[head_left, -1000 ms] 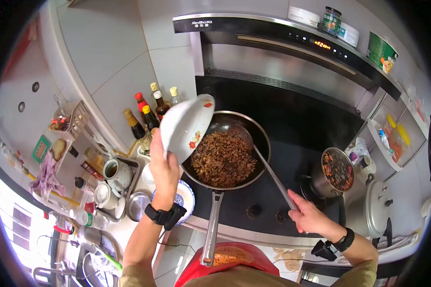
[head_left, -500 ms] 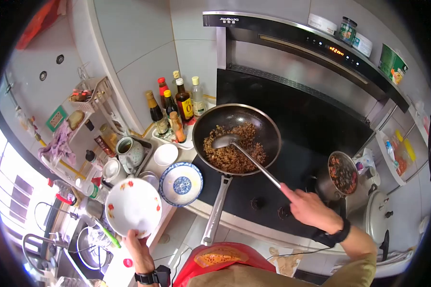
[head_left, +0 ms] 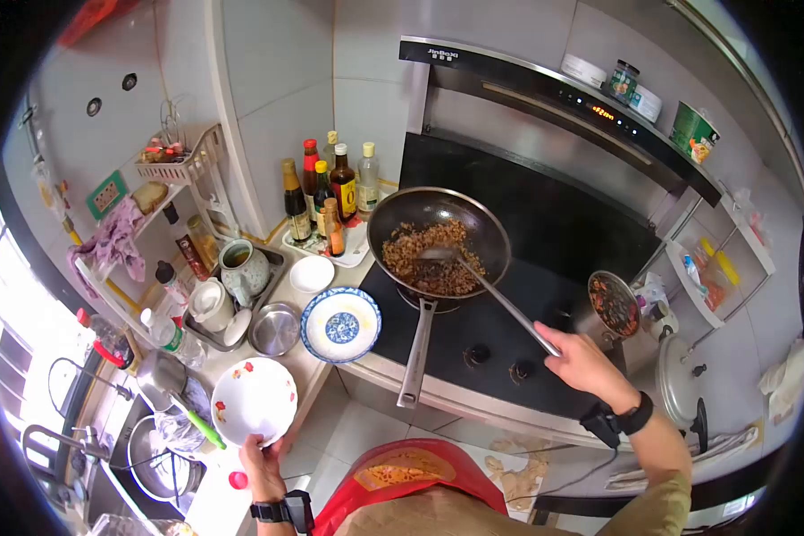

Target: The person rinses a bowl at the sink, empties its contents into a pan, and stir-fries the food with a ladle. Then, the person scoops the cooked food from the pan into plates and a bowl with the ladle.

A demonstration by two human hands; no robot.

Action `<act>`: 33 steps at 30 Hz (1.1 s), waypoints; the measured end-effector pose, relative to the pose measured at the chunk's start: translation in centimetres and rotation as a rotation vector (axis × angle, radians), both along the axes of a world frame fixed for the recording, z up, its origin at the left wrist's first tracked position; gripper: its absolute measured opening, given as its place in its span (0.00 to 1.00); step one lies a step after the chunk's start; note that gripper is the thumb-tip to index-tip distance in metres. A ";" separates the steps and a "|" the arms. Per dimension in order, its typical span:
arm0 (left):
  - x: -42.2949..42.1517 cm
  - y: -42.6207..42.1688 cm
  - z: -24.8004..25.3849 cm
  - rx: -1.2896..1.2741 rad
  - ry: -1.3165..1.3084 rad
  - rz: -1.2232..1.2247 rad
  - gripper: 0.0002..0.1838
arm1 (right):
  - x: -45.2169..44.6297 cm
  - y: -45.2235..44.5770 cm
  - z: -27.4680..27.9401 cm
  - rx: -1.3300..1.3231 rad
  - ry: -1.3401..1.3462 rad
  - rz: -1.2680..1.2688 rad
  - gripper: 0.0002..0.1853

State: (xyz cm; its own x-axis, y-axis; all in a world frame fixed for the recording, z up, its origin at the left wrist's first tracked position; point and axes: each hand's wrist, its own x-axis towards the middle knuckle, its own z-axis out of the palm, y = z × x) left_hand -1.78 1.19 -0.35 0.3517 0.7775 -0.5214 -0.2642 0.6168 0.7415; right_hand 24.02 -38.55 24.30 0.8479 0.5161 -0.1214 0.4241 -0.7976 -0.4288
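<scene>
My left hand (head_left: 263,466) grips the near rim of a white bowl (head_left: 255,400) with red flower decorations. The bowl is tilted, its inside facing me, and no food shows in it. In my right hand (head_left: 590,364), the fingers wrap round the end of a long metal ladle (head_left: 507,305). Its head rests among browned minced meat (head_left: 420,268), which partly hides it. The meat lies in a dark wok (head_left: 478,214) on the stove, with the wok's metal handle (head_left: 416,357) pointing toward me.
A blue-patterned dish (head_left: 341,327), a small white bowl (head_left: 312,274) and a metal bowl (head_left: 275,329) stand left of the wok. Sauce bottles (head_left: 344,183) are behind them. A pot of dark food (head_left: 613,304) and a pressure cooker (head_left: 679,380) are at right. The sink (head_left: 121,482) is at lower left.
My view has shifted. The flowered bowl is lower and farther from the blue-patterned dish, uncovering the metal bowl. The ladle's head has moved rightward in the meat and sits deeper in it.
</scene>
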 end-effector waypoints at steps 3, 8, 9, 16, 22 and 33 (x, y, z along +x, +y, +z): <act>0.3 0.4 -0.5 -0.015 -0.027 -0.010 0.26 | 1.7 1.1 -2.4 0.095 -0.080 -0.046 0.31; 1.9 0.1 0.3 -0.082 -0.075 0.035 0.25 | 3.5 2.4 -6.0 0.030 -0.143 0.019 0.31; 1.9 0.6 0.1 -0.082 -0.077 0.036 0.25 | 2.5 2.4 -5.0 -0.121 -0.204 0.063 0.31; 2.8 0.3 0.0 -0.205 -0.227 0.054 0.12 | -3.6 -3.1 2.7 -0.099 -0.112 0.025 0.31; 10.7 -7.5 5.5 -0.205 -0.261 -0.637 0.24 | -0.3 -1.2 0.3 -0.231 -0.133 0.020 0.31; 18.1 -14.2 11.5 0.085 -0.232 -1.051 0.27 | 5.5 2.5 -4.7 0.337 0.343 -0.252 0.35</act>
